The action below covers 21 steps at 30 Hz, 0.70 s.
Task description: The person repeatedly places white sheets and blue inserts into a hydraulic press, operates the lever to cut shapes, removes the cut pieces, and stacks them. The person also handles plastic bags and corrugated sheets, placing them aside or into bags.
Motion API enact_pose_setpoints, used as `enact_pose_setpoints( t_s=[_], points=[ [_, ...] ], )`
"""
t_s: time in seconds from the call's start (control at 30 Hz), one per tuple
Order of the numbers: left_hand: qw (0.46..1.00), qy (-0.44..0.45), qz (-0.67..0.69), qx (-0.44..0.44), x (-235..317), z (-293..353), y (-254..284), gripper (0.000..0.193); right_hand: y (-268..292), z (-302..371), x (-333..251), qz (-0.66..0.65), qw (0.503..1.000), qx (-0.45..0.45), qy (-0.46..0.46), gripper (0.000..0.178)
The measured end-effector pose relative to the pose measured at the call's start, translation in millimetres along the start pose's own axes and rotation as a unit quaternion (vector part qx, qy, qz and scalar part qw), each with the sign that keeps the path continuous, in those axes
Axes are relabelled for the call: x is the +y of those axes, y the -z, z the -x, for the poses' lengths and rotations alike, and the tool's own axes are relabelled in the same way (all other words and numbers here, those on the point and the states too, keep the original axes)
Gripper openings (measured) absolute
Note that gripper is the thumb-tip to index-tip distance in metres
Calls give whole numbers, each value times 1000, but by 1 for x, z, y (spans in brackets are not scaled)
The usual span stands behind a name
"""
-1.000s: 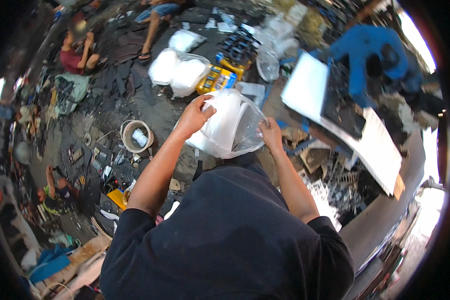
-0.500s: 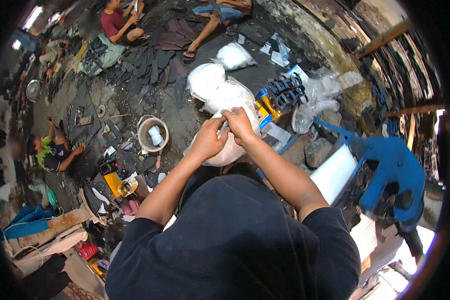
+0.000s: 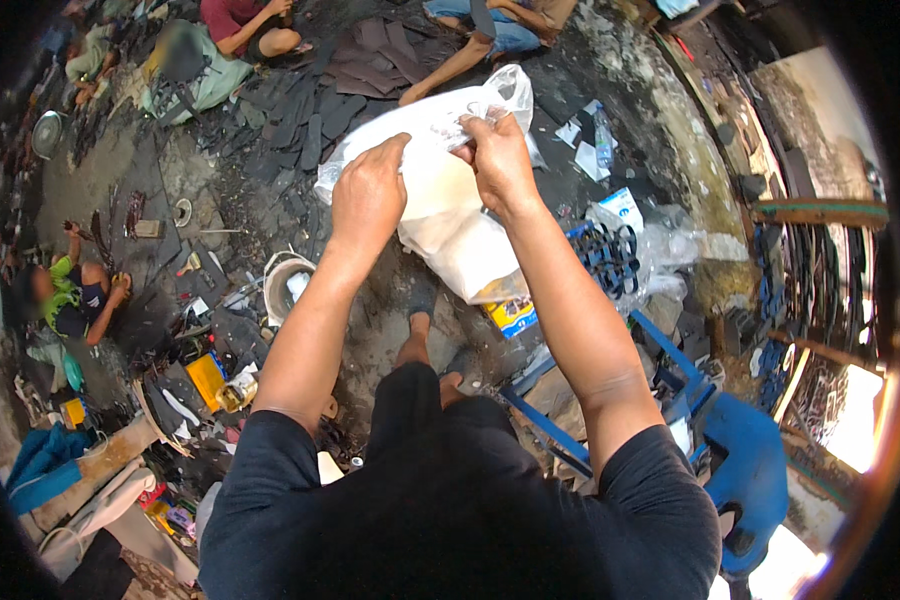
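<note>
Plastic bag (image 3: 440,190), white and translucent, is up in the air in front of the person's chest, above the dark littered floor (image 3: 370,330). Both hands are on its upper edge. Left hand (image 3: 368,195) is closed on the bag's top, fingers curled into the plastic, back of the hand toward the camera. Right hand (image 3: 498,160) pinches the gathered neck just beside it, fingers tight on a twisted bit of film. The two hands sit close, nearly touching. The bag's body hangs below and between the forearms, bulging, with something pale inside; can't tell what.

Under the bag: the person's bare feet (image 3: 432,345) on the floor. Left of them, a round white bucket (image 3: 288,285) with a small pale object inside. Right of the bag, a bundle of dark blue looped straps (image 3: 610,258) in clear wrap, and a small yellow-and-blue box (image 3: 512,315) just below the bag's bottom. Blue metal frame (image 3: 670,380) and blue seat lower right.

Other people sit on the floor well apart: one in a red top (image 3: 245,25) at the top, one in green (image 3: 75,295) at the left edge.
</note>
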<state>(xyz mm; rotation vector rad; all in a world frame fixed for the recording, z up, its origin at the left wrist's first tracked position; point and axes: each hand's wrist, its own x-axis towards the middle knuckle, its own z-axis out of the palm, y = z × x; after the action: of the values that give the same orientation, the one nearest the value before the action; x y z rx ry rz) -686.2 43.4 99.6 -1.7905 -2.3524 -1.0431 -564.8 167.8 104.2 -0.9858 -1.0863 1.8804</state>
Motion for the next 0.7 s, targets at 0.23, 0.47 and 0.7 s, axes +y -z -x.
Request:
enact_pose_setpoints(
  t_s=[0.23, 0.47, 0.7],
  points=[
    [995, 78, -7, -67, -134, -30, -163, 37, 31, -160, 152, 81, 993, 82, -27, 29],
    [966, 113, 47, -227, -273, 38, -392, 37, 139, -262, 371, 270, 919, 222, -182, 57],
    [948, 115, 38, -293, -249, 23, -413, 34, 165, -263, 367, 277, 914, 247, -164, 48]
  ],
)
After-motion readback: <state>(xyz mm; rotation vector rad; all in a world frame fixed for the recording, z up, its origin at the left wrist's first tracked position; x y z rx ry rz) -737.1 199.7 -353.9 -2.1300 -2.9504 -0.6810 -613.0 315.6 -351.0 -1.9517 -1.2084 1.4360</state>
